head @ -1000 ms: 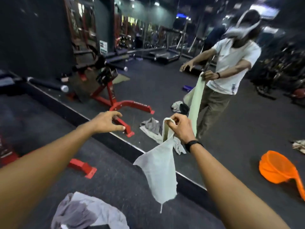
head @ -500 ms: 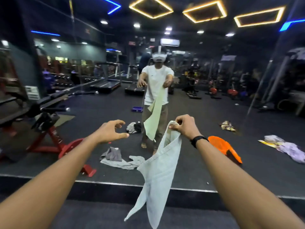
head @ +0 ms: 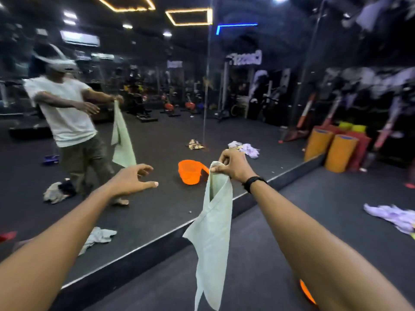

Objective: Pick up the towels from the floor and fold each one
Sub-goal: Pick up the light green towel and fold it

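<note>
A pale green towel (head: 213, 232) hangs in the air from one corner, which my right hand (head: 232, 164) pinches at chest height. Its lower end dangles toward the dark floor. My left hand (head: 132, 179) reaches out to the left of the towel, apart from it, fingers spread and loosely curved, holding nothing. A lilac towel (head: 395, 217) lies crumpled on the floor at the right.
A wall mirror (head: 157, 135) stands right ahead, its base strip running diagonally; it reflects me, several crumpled towels and an orange basket. An orange basket edge (head: 306, 291) peeks out under my right arm. Orange and red foam rollers (head: 339, 153) stand at the right.
The view has swung to the right, so the mirror now runs diagonally and the lilac towel has come into sight. Both hands keep about the same pose, the towel still hanging.
</note>
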